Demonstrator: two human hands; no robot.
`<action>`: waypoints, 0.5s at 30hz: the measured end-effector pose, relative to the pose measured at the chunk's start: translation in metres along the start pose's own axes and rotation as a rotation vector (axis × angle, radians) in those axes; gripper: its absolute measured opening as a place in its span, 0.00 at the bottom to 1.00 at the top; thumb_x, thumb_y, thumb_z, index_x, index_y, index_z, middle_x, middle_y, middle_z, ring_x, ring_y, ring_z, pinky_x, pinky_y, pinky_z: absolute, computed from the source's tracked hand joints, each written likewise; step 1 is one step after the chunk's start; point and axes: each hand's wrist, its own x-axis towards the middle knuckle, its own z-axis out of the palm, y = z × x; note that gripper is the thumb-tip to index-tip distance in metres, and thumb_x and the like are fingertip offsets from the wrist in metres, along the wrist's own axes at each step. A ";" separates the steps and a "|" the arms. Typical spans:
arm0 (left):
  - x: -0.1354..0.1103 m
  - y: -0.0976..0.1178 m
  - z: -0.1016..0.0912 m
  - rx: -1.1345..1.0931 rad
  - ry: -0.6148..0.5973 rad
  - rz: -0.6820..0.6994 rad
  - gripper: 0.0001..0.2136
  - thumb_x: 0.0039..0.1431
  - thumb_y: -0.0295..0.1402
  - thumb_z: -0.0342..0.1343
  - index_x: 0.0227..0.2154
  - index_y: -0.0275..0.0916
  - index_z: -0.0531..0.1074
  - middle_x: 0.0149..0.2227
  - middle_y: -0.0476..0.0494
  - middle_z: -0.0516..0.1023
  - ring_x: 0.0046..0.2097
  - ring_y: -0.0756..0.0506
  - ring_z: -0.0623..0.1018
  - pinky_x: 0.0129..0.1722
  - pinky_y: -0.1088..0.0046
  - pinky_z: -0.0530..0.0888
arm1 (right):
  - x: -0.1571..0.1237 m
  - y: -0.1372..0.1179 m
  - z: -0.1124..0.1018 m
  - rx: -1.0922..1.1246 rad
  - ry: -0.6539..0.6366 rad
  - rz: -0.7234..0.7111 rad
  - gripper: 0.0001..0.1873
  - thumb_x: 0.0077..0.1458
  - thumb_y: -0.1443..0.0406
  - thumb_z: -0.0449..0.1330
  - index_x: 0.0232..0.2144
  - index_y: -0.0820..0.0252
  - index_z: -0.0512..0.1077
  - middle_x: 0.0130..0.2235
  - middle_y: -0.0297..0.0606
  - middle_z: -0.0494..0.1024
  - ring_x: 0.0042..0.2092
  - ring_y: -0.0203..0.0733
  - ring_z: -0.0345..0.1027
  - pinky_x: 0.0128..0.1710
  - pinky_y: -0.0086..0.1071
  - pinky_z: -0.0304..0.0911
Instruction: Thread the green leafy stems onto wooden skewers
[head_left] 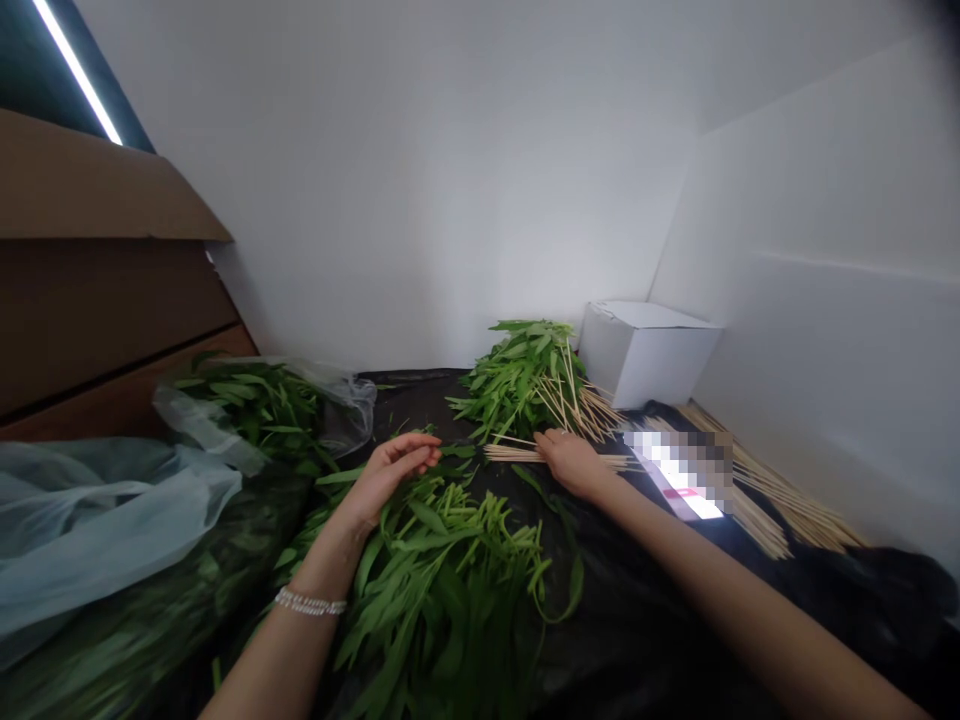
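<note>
My right hand is closed at the fingertips on thin bamboo skewers, which lie sideways beneath it. Left of it, my left hand hovers over leafy greens, its fingers curled in towards the thumb; what they hold, if anything, is hidden. Below both hands spreads a pile of long-leaved green stems, cut ends towards the right. Behind my right hand lies a heap of greens threaded on skewers, the bare stick ends pointing right and forward.
A lit phone and more loose skewers lie on black plastic at the right. A white box stands in the back corner. Clear bags of greens and a cardboard box occupy the left; white walls enclose the back and right.
</note>
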 end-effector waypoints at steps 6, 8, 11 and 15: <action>-0.001 0.005 -0.001 0.014 0.013 0.019 0.12 0.48 0.38 0.66 0.35 0.38 0.80 0.32 0.43 0.80 0.32 0.50 0.76 0.33 0.78 0.69 | 0.018 -0.038 -0.014 0.112 0.126 0.028 0.20 0.67 0.63 0.41 0.54 0.61 0.64 0.44 0.45 0.75 0.43 0.42 0.70 0.40 0.30 0.60; -0.001 0.006 -0.001 0.051 0.020 0.025 0.13 0.48 0.38 0.65 0.35 0.37 0.79 0.32 0.43 0.80 0.31 0.50 0.75 0.32 0.77 0.69 | 0.026 -0.055 -0.015 0.161 0.138 0.004 0.21 0.67 0.63 0.40 0.56 0.59 0.62 0.46 0.45 0.76 0.42 0.41 0.71 0.38 0.29 0.61; 0.000 0.005 -0.003 0.141 0.046 0.027 0.13 0.48 0.39 0.65 0.35 0.37 0.79 0.32 0.43 0.80 0.29 0.50 0.73 0.29 0.76 0.67 | 0.034 -0.075 -0.008 0.223 0.153 -0.006 0.22 0.68 0.61 0.38 0.57 0.59 0.63 0.45 0.45 0.77 0.42 0.40 0.72 0.38 0.28 0.62; 0.003 0.002 -0.006 0.283 0.033 0.037 0.14 0.46 0.42 0.64 0.32 0.37 0.78 0.31 0.43 0.80 0.29 0.48 0.74 0.30 0.74 0.68 | 0.034 -0.082 0.012 0.283 0.170 -0.005 0.21 0.68 0.61 0.39 0.53 0.59 0.66 0.46 0.46 0.77 0.45 0.40 0.72 0.41 0.28 0.62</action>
